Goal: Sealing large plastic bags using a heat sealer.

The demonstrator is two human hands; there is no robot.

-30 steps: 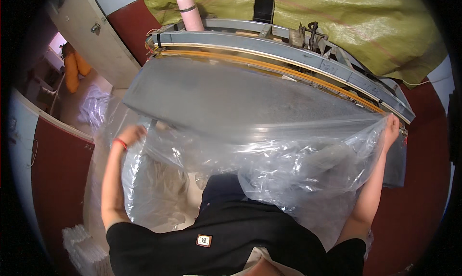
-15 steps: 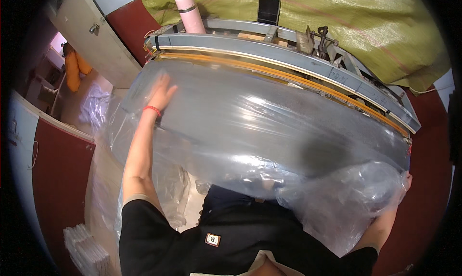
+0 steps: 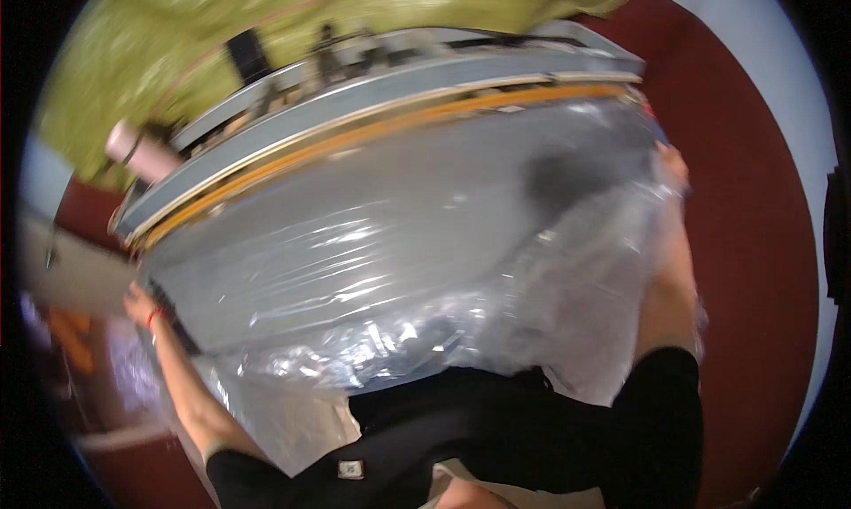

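A clear plastic sheet (image 3: 372, 340) lies over a grey tabletop (image 3: 372, 199), wrinkled and shiny along its near side, and drapes toward my body. My left hand (image 3: 142, 307), with a red bracelet at the wrist, is at the left end of the tabletop by the sheet's edge. Motion smears its fingers, so their grip is unclear. At the far right corner, my right hand (image 3: 674, 165) is closed on the sheet's edge, and the loose film hangs along that forearm.
Behind the tabletop runs a grey metal beam (image 3: 399, 97) with an orange strip (image 3: 390, 128) along it. A pink bottle (image 3: 142, 152) and a dark phone (image 3: 248, 57) are at the back, before a yellow-green woven cover (image 3: 168, 30). A dark red wall (image 3: 753, 243) stands at the right.
The view has turned, so the beam now slants up to the right. My left hand has moved from atop the sheet to the tabletop's left end. My right hand stays at the right edge.
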